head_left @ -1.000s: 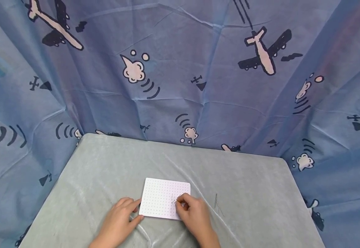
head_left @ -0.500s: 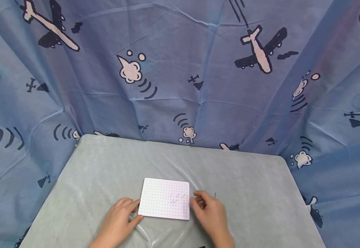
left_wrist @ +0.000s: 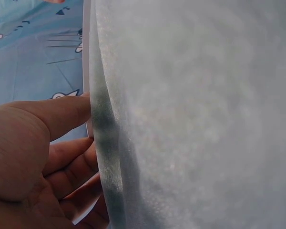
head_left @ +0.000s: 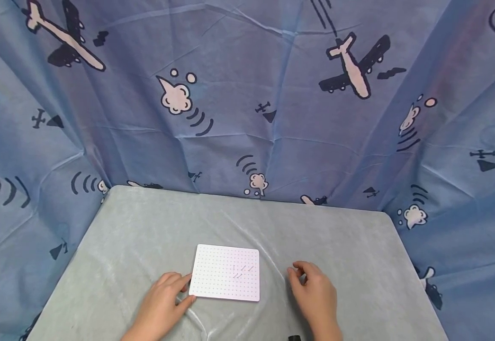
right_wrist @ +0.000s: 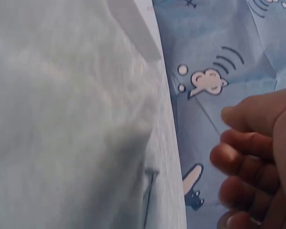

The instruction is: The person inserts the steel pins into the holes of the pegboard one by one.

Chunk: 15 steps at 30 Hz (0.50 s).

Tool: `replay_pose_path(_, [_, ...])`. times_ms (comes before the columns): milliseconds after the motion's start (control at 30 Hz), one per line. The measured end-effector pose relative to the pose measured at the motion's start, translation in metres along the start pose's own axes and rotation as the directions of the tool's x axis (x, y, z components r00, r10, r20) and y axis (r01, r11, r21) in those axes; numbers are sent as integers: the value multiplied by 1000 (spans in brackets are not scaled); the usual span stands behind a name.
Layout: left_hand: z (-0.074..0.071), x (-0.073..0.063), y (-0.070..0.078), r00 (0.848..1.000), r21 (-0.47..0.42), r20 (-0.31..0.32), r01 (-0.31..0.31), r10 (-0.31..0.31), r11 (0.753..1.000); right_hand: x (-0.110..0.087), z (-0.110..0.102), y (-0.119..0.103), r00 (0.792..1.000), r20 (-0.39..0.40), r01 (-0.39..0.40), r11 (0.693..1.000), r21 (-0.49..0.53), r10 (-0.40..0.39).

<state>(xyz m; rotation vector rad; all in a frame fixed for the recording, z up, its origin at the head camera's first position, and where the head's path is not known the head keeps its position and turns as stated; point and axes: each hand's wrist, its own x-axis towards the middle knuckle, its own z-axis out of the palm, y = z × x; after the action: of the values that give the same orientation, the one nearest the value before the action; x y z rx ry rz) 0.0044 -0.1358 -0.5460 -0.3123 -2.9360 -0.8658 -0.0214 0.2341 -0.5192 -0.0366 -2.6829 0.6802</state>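
Note:
A white board (head_left: pixel 225 272) with a grid of small dots lies on the grey cloth. Several thin, short, stick-like pieces (head_left: pixel 242 271) are on its right half; what they are is too small to tell. My left hand (head_left: pixel 162 303) touches the board's left edge with thumb and index finger; the left wrist view shows both fingertips against that edge (left_wrist: pixel 87 71). To the right of the board, my right hand (head_left: pixel 315 291) is over the cloth, fingers loosely bent and a gap between thumb and index. A thin dark piece with a crosswise end (right_wrist: pixel 150 191) shows near it.
The grey cloth-covered table (head_left: pixel 337 232) extends behind and to both sides of the board. A blue curtain (head_left: pixel 226 109) printed with planes hangs around its back and sides. A small black object (head_left: pixel 294 338) shows at the bottom edge.
My right hand has left the board and moved right over the cloth, where thin dark pieces lay visible earlier. My left hand has stayed at the board's edge.

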Motion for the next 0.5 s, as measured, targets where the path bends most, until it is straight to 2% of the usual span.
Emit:
replay_pose_path(200, [-2,0,1,1000,3,-11,-7,7,1000,-3,-3,10,989,75,-117,989,-90,124])
replay_pose_path(367, [-2,0,2,1000,10,-11,-11,11,1000,-5,-3,14,977,127,-158,981,-115,172])
replay_pose_path(500, [-2,0,2,1000,11,-7,-11,11,1000,-5,-3,15,958,190,-189,973,-135,212])
